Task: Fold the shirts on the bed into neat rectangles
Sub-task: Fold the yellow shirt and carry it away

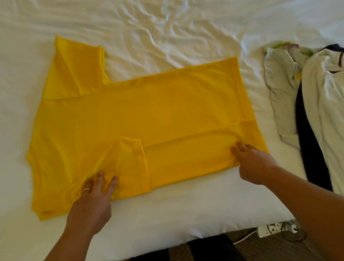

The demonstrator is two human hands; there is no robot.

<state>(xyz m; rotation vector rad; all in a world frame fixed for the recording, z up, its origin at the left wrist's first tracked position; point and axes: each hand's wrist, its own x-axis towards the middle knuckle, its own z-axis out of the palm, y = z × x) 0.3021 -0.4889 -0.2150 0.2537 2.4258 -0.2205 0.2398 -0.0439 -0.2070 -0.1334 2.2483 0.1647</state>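
Yellow shirt (142,117) lay flat on the white bed (180,214), its near side folded over. Left hand (92,199) pressed on the folded sleeve with straight, spread fingers. Right hand (252,162) pinched the near hem. More shirts (331,105) lay crumpled well apart, on the right.

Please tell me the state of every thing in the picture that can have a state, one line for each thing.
yellow shirt: spread flat, near side and near sleeve folded in, far sleeve still out.
left hand: fingers straight, pressing the folded sleeve.
right hand: fingers rest on the folded edge; grip unclear.
pile of clothes: crumpled, unfolded, at the right.
bed sheet: wrinkled.
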